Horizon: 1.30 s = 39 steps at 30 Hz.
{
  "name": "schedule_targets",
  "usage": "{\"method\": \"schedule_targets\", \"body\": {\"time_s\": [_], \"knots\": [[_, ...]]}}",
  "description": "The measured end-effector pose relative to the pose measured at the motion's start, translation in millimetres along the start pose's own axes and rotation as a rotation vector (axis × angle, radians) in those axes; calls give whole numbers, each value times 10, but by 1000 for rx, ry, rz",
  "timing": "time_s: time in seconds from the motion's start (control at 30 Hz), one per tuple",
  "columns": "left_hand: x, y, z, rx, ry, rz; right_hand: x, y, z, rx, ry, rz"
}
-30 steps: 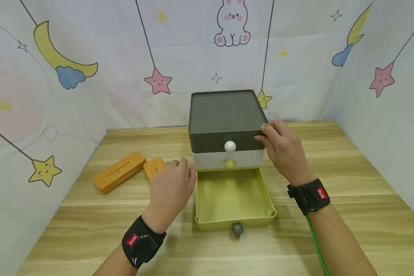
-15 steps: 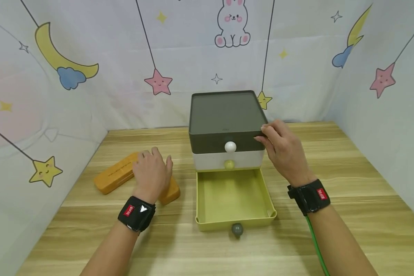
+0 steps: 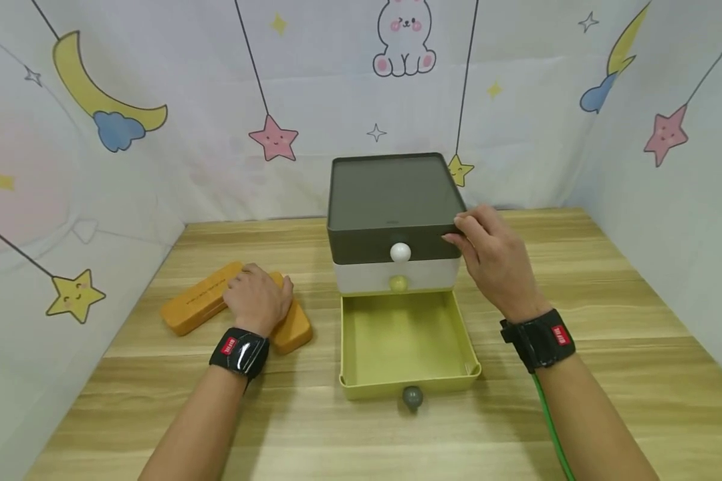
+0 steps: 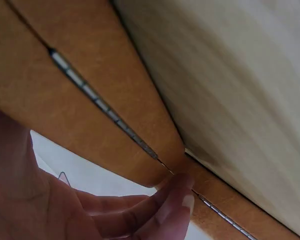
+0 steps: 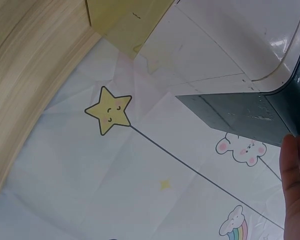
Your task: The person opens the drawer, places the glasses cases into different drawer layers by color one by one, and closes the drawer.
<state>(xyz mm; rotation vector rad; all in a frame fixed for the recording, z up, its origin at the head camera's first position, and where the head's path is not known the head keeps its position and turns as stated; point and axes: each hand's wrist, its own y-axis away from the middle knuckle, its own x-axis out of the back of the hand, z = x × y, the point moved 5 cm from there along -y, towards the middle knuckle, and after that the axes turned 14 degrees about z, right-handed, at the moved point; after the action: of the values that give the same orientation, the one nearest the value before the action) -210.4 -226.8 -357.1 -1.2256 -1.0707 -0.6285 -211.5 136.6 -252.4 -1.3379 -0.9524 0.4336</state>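
Observation:
Two orange glasses cases lie at the left in the head view: a left case (image 3: pixel 194 306) and a right case (image 3: pixel 293 327). My left hand (image 3: pixel 255 302) is down over their far ends, where they lie close together. In the left wrist view its fingers (image 4: pixel 162 210) are bent, tips right at the metal hinge of the left case; I cannot tell whether they grip it. My right hand (image 3: pixel 498 262) pinches the front right corner of the drawer box (image 3: pixel 397 194), fingers on the dark grey top, thumb at the front. The yellow-green bottom drawer (image 3: pixel 376 389) is pulled out, bare inside.
White (image 3: pixel 400 252), yellow-green (image 3: pixel 399 284) and grey (image 3: pixel 412 397) round knobs stick out from the box's front. A printed curtain (image 3: pixel 216 67) encloses the wood-grain table (image 3: pixel 337 441) at the back and sides. A green cable (image 3: pixel 547 417) runs along my right forearm.
My left hand has moved left from beside the open drawer, then down onto the glasses cases, leaving more of the right case in view. My right hand stays at the box corner.

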Motion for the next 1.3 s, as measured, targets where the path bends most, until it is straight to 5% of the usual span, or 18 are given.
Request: {"method": "schedule_targets", "body": {"time_s": [0.53, 0.9, 1.3], "knots": [[-163, -165, 4, 32, -56, -172, 0, -23, 9, -5, 1, 3], [-115, -106, 56, 29, 81, -187, -7, -1, 3, 1, -3, 2], [72, 8, 108, -62, 69, -206, -13, -8, 1, 6, -6, 1]]}}
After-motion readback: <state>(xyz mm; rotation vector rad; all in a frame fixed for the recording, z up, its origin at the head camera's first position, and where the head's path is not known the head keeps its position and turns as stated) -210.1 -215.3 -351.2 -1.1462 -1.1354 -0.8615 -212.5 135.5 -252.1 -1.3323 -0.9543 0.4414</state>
